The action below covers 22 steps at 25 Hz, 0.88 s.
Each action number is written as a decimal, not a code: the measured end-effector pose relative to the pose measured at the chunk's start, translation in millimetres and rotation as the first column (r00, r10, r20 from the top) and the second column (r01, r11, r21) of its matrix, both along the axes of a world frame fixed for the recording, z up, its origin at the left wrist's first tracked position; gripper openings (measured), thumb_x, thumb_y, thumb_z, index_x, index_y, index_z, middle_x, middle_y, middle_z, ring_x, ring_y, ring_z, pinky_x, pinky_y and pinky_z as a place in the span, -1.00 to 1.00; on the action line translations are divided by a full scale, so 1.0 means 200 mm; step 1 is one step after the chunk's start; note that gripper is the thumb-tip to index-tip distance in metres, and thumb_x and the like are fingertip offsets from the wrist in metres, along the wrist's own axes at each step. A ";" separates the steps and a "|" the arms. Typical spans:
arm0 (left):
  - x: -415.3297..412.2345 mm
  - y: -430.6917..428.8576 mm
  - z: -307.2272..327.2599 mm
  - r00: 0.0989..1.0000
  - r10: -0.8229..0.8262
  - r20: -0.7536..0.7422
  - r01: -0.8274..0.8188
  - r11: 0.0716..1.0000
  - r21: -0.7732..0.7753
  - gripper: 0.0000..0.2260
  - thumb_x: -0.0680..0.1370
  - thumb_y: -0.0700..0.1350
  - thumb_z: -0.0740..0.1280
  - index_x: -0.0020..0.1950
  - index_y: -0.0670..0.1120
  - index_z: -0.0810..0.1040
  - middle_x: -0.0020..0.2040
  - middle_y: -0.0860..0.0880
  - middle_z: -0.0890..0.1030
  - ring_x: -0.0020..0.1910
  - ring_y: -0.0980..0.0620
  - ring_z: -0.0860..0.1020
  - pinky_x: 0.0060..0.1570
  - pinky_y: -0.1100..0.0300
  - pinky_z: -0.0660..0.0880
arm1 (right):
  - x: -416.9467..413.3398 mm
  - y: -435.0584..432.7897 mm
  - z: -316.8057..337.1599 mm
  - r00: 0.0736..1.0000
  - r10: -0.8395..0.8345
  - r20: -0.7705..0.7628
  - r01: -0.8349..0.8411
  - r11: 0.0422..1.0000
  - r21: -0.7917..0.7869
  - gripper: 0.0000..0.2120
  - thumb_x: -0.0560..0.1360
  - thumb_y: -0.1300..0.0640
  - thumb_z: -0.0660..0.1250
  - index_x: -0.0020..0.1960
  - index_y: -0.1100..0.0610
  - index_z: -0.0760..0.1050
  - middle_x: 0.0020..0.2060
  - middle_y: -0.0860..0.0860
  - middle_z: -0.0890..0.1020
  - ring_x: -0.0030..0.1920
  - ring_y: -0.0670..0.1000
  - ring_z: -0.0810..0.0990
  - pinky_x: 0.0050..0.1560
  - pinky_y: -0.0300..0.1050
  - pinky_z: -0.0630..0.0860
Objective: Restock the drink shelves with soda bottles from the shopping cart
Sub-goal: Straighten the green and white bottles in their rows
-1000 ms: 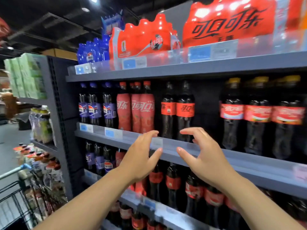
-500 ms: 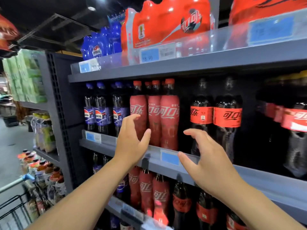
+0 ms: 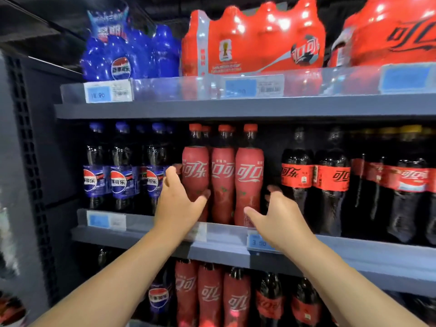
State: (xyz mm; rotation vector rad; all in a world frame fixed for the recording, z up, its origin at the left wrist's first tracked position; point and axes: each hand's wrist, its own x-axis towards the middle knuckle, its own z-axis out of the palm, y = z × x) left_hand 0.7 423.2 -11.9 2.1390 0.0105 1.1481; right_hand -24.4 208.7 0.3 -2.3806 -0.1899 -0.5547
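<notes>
Overhead, shrink-wrapped packs (image 3: 252, 41), hands (image 3: 179, 208) (image 3: 280, 218) (both spread) flanking 3 red bottles (image 3: 223, 180)

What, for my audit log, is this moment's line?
left hand open | right hand open | both at red bottles | nothing held

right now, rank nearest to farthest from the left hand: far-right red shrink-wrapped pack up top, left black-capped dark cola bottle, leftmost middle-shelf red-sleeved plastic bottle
1. Leftmost middle-shelf red-sleeved plastic bottle, beside the left hand.
2. Left black-capped dark cola bottle, farther right.
3. Far-right red shrink-wrapped pack, top shelf.
</notes>
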 end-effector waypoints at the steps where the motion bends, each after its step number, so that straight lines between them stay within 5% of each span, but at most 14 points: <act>1: 0.01 0.02 0.01 1.000 -0.014 -0.017 0.014 1.000 -0.007 -0.33 0.42 0.02 0.54 0.33 -0.11 0.20 0.16 -0.18 0.50 0.13 -0.20 0.51 -0.03 0.10 0.39 | 0.02 0.03 0.01 1.000 -0.024 -0.008 0.024 1.000 0.010 -0.43 0.53 -0.12 0.44 0.35 0.22 0.38 0.15 0.13 0.64 0.13 0.15 0.63 -0.02 -0.08 0.51; 5: 0.05 0.05 0.01 0.991 -0.041 -0.130 0.040 0.999 -0.010 -0.31 0.41 0.07 0.54 0.32 -0.12 0.21 0.00 -0.18 0.59 -0.08 -0.18 0.57 -0.16 0.10 0.40 | 0.09 0.09 0.02 0.995 -0.096 -0.008 0.097 0.994 0.045 -0.65 0.48 0.01 0.48 0.08 0.19 0.44 -0.15 0.07 0.63 -0.15 0.12 0.59 -0.37 -0.14 0.37; 10: 0.05 0.08 0.02 0.978 -0.063 -0.201 0.060 0.998 -0.021 -0.30 0.41 0.10 0.55 0.36 -0.15 0.27 0.03 -0.14 0.56 -0.08 -0.18 0.55 -0.15 0.15 0.37 | 0.11 0.10 0.00 0.982 -0.187 0.013 0.186 0.981 0.058 -0.70 0.42 0.08 0.51 -0.02 0.20 0.47 -0.18 0.07 0.64 -0.16 0.13 0.62 -0.26 -0.09 0.48; 16: 0.03 0.07 0.00 0.983 -0.091 -0.159 0.090 0.996 -0.010 -0.38 0.42 0.08 0.56 0.27 -0.15 0.31 0.02 -0.17 0.59 -0.11 -0.18 0.55 -0.19 0.15 0.36 | 0.04 0.09 -0.03 0.981 -0.175 0.082 0.168 0.982 0.084 -0.65 0.37 -0.05 0.56 -0.01 0.10 0.51 -0.25 -0.06 0.59 -0.25 -0.04 0.56 -0.30 -0.14 0.43; 22: 0.03 0.06 0.00 0.982 -0.088 -0.169 0.092 0.996 0.016 -0.47 0.45 0.04 0.54 0.13 -0.16 0.27 -0.05 -0.19 0.56 -0.10 -0.23 0.58 -0.21 0.11 0.37 | 0.01 0.06 -0.02 0.990 -0.133 0.054 0.126 0.985 0.118 -0.65 0.36 -0.04 0.57 0.01 0.07 0.52 -0.22 -0.10 0.60 -0.26 -0.16 0.54 -0.35 -0.35 0.42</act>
